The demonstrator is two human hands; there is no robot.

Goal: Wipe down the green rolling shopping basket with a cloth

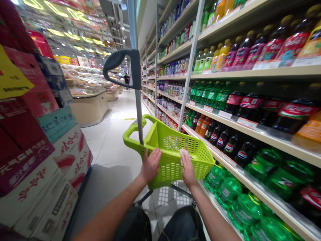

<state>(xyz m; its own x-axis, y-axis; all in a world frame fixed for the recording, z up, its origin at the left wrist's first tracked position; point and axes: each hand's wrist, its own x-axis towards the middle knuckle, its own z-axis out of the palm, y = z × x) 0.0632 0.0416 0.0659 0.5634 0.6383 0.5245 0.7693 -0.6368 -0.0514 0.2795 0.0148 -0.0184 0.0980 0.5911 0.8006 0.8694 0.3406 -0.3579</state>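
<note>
A lime-green shopping basket (173, 169) with slotted walls sits on a wheeled frame in front of my knees. My left hand (151, 164) rests on its near side by the rim, fingers stretched out and holding nothing. Farther right along the same rim, my right hand (188, 170) presses a crumpled whitish cloth (181, 152) against the plastic. Most of that cloth is hidden beneath the fingers. A dark grey-blue loop handle (136, 70) on a tall metal pole (139, 117) rises at the basket's left end.
Shelves (225, 118) packed with soda bottles line the right, with large green bottles (230, 189) at the bottom. Stacked drink cartons (67, 147) stand close on the left. The tiled aisle (120, 110) runs ahead past display counters (87, 107) towards a distant person (126, 79).
</note>
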